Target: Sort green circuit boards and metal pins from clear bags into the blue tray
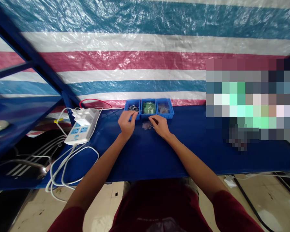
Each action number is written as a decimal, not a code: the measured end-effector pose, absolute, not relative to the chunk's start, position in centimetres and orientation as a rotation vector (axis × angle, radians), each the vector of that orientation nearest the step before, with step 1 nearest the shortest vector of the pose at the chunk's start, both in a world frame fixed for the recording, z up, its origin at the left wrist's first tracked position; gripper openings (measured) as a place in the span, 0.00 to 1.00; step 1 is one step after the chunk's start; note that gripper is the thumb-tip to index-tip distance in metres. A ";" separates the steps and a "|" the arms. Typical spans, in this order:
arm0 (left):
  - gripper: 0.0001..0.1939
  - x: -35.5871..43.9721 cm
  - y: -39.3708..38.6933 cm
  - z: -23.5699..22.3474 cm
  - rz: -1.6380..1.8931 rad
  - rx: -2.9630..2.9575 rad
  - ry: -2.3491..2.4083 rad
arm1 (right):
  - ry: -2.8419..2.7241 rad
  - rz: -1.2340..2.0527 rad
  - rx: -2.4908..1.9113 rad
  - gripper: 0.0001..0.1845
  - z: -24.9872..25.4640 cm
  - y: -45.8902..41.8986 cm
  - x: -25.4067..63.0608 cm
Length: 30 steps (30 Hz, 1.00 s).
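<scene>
My left hand (pixel 127 123) is at the front edge of the left blue bin (pixel 129 117), its thumb and fingers pinched together. That bin holds thin metal pieces (pixel 133 108) that look like screws or pins. My right hand (pixel 161 125) is also closed in a pinch, in front of the right bin (pixel 168 115), beside a small heap of clear plastic pieces (pixel 147 125) on the table. What either hand holds is too small to make out. The middle bin (pixel 148 116) contains green and whitish packed items (pixel 149 108); the right bin contains clear, brownish small pieces (pixel 162 109).
A white power strip (pixel 79 130) with plugged-in adapters (pixel 84 115) lies at the left of the blue table (pixel 145 158). White cables (pixel 62 167) loop over its front edge. A striped plastic sheet (pixel 125 61) hangs behind. The right side is pixelated.
</scene>
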<state>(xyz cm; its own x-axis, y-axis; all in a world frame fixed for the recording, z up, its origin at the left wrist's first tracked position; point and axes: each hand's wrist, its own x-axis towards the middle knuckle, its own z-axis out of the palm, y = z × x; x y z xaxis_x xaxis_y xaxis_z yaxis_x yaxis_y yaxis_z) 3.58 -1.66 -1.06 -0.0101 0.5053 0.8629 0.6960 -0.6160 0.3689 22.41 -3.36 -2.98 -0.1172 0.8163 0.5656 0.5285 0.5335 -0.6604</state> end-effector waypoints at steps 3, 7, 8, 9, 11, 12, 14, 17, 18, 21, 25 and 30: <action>0.15 2.8 -0.6 -1.1 -1.480 -1.918 -1.427 | -1.874 0.343 -1.257 0.12 -2.7 -3.4 22.5; 0.17 2.8 0.0 -1.6 -1.161 -2.021 -1.518 | -2.092 0.308 -1.553 0.12 -2.0 -3.8 22.5; 0.17 3.0 -0.1 -1.6 -1.137 -2.055 -1.500 | -2.142 0.301 -1.612 0.14 -1.9 -3.9 22.5; 0.16 3.2 -0.3 -1.6 -1.132 -2.091 -1.470 | -2.182 0.295 -1.660 0.16 -1.9 -3.9 22.4; 0.15 3.5 -0.7 -1.6 -1.146 -2.168 -1.393 | -2.239 0.292 -1.728 0.15 -1.8 -4.0 22.3; 0.14 3.6 -0.9 -1.6 -1.151 -2.212 -1.350 | -2.257 0.296 -1.751 0.13 -1.8 -3.9 22.3; 0.14 3.7 -1.2 -1.7 -1.143 -2.315 -1.259 | -2.284 0.314 -1.773 0.09 -1.7 -3.8 22.3; 0.14 3.8 -1.2 -2.2 -1.089 -2.497 -1.128 | -2.300 0.339 -1.790 0.07 -1.6 -3.8 22.3; 0.14 3.8 -1.1 -2.5 -1.064 -2.558 -1.094 | -2.301 0.342 -1.796 0.07 -1.5 -3.8 22.3; 0.14 3.8 -0.9 -3.2 -0.982 -2.685 -1.066 | -2.282 0.348 -1.810 0.08 -1.5 -3.8 22.3; 0.13 3.6 -0.5 -3.8 -0.843 -2.796 -1.113 | -2.150 0.341 -1.793 0.08 -1.8 -3.7 22.3; 0.13 3.3 -0.4 -3.8 -0.773 -2.963 -1.085 | -1.916 0.347 -1.619 0.09 -2.5 -3.1 22.6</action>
